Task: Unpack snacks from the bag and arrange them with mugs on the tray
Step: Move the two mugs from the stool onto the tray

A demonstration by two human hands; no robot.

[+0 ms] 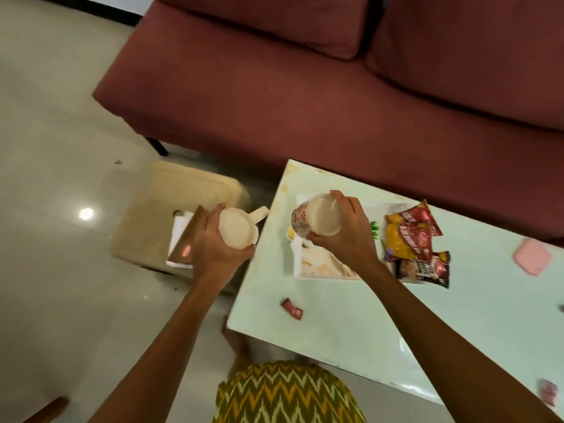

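Mugs are up in both hands, one each, held level with their open mouths facing upward.

Furthest left, beyond the left hand, a cream stool [143, 215] stands on the floor with a brown and white bag [182, 239] lying on it. The left hand [210, 254] comes next, off the table's left edge and above the stool. Its fingers and thumb are curled round the body of a plain cream mug [236, 230], and the mug's handle [259, 213] sticks out on the far side, toward the table.

Between the two hands runs the left edge of a pale glossy table [351, 325]. Nearer than the hands, a small red sachet [292, 308] lies on the tabletop.

The right hand [351, 236] is over the table, gripping a mug with a red print [316, 219] from its right side, with fingers wrapped round the rim and wall. This mug is held above a white tray [296, 261] that sits on the table under the hand and wrist.

Right of that hand lies a small heap of snack packets [409, 239], red, yellow and dark, overlapping one another at the tray's right end. I cannot tell whether they rest on the tray or on the table. Further right, well apart from the packets, a flat pink thing [532, 256] lies on the table.

A dark red sofa [274, 87] stands beyond both hands.
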